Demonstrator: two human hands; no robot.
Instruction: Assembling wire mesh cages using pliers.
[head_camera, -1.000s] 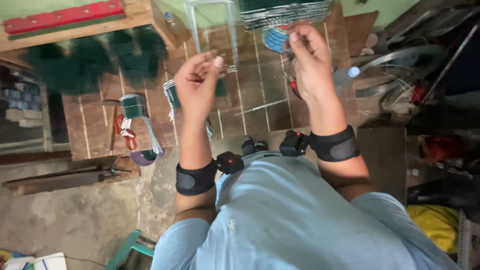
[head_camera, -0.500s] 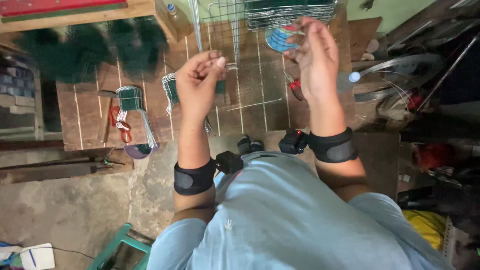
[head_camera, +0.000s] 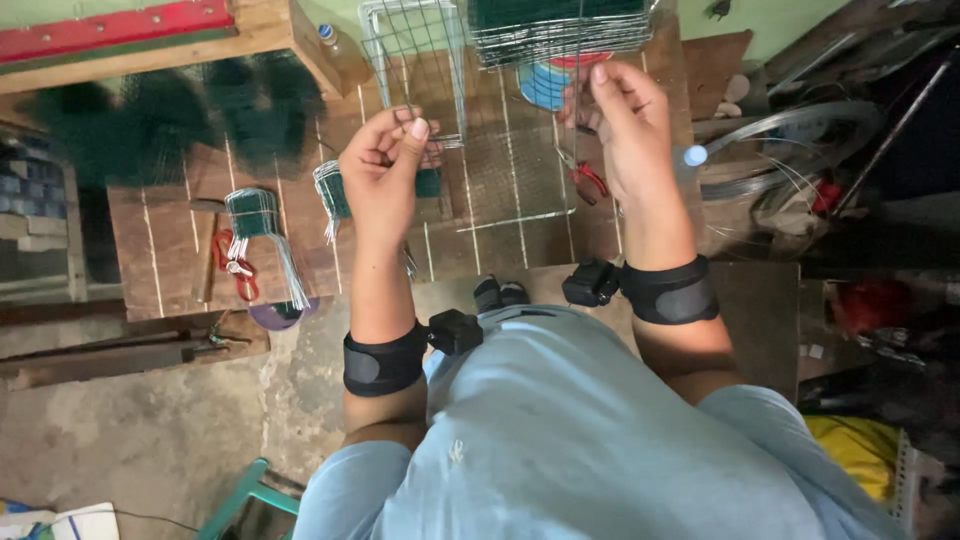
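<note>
Head view: my left hand (head_camera: 385, 165) is closed in a pinch, thumb against fingertips, on the lower edge of the wire mesh panel (head_camera: 415, 60), which stands up in front of me over the wooden workbench (head_camera: 170, 260). My right hand (head_camera: 625, 125) is raised just to the right of that panel, fingers curled nearly shut around a thin vertical wire (head_camera: 578, 90) that hangs from the stacked mesh (head_camera: 560, 30) above; I cannot tell how firmly it grips. I judge the panel to be light and springy: stiff along each rod, but liable to flex and rattle across its face. The cut ends are probably sharp, so I would take hold on a rod near a welded crossing, never on a tip. The loose wire looks thin and easily kinked; a fingertip pinch suits it. Left of the panel, on the bench, lie bundles of green-wrapped wire (head_camera: 255, 215); to its right, red-handled pliers (head_camera: 585, 175).
</note>
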